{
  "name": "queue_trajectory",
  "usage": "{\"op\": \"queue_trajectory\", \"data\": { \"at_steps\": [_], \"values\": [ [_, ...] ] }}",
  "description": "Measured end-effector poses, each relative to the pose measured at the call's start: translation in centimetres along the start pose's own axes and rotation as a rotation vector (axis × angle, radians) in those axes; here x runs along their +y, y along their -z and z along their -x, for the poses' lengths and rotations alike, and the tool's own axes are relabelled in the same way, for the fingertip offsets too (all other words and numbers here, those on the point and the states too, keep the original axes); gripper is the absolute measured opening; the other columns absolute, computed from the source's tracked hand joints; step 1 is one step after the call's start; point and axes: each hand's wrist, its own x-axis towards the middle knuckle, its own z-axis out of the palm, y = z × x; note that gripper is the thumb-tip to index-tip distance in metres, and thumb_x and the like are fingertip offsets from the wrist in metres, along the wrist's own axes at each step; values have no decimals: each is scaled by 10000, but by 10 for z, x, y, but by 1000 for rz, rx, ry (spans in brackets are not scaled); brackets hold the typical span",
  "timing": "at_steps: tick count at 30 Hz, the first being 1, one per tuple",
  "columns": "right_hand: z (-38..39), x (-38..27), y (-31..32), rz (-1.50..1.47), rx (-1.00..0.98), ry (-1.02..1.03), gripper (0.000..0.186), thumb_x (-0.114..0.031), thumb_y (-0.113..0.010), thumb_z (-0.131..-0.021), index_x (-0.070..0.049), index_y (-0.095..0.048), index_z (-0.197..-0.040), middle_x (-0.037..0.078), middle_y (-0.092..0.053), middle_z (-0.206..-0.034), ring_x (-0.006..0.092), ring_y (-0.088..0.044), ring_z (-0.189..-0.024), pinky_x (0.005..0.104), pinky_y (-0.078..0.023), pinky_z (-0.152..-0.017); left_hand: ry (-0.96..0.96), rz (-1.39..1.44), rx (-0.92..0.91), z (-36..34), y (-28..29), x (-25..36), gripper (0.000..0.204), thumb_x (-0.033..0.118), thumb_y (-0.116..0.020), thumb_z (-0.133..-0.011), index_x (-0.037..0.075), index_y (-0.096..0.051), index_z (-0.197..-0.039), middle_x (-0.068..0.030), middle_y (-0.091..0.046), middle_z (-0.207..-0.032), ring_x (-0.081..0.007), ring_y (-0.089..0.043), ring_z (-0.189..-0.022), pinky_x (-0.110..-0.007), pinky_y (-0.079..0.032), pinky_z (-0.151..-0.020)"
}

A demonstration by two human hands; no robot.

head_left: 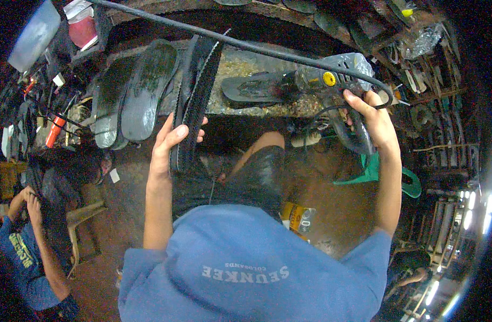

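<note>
My left hand [175,137] is closed around long black strips [196,91], one with a toothed edge, which stand up from my palm across the bench edge. My right hand [370,115] grips the handle of a dark heat gun [337,75] with a round yellow knob, its nozzle pointing left. Just beyond the nozzle lies a black shoe sole [251,88] on the bench. Larger black soles [148,88] lie left of the strips. A thick black cable [230,40] crosses above the bench and loops by my right wrist.
The worn bench [235,61] runs across in front of me. A green plastic piece [372,169] and a yellow box [297,217] are below it. Cluttered racks [439,107] stand at right. At left another person [34,241] works beside a chair [77,231]; an orange tool [55,131] hangs nearby.
</note>
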Motion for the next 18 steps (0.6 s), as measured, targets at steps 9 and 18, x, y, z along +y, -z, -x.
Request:
{"op": "queue_trajectory", "data": {
  "at_steps": [9, 18],
  "values": [
    [-2, 1, -9, -124, -94, 2, 363, -365, -754, -979, -24, -698, -1089, 45, -697, -872, 136, -625, -702, 314, -508, -632, -18, -27, 43, 3, -11, 2, 648, 278, -718, -934, -21, -530, -1477, -188, -711, -1290, -186, -721, -1027, -324, -581, -947],
    [38, 12, 38, -123, 220, -19, 337, -361, -739, -986, -77, -693, -1161, 7, -679, -921, 129, -606, -748, 285, -485, -695, -285, -342, 34, -31, -49, 21, 800, 298, -822, -880, -14, -498, -1541, -195, -689, -1347, -260, -663, -1232, -378, -506, -1093]
  ]
}}
